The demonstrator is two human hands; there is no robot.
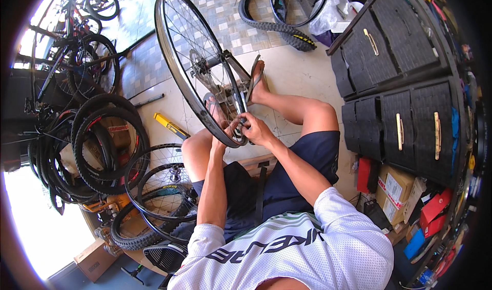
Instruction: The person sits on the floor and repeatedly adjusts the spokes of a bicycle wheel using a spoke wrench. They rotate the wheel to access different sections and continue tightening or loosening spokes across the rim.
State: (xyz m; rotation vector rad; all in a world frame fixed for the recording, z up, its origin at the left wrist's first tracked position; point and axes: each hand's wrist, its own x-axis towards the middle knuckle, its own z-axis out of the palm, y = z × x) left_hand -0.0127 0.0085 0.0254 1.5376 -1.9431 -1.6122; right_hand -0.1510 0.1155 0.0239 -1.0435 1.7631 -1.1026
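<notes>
A bicycle wheel (171, 69) with rim, spokes and disc rotor stands tilted in a metal stand (238, 69) between my bare legs, my sandalled feet beside it. At the wheel's lower end, my left hand (226, 132) is closed at the rim, partly hidden behind it. My right hand (255, 129) is closed just right of it, fingers at the rim and spokes; I cannot make out whether a small tool is in them.
Bicycles (92, 64), hanging tyres (82, 151) and loose wheels (159, 192) crowd the left. More tyres (277, 31) and a plastic bag (328, 18) lie ahead. A yellow tool (169, 124) is on the floor. Black drawers (410, 131) and boxes (394, 192) line the right.
</notes>
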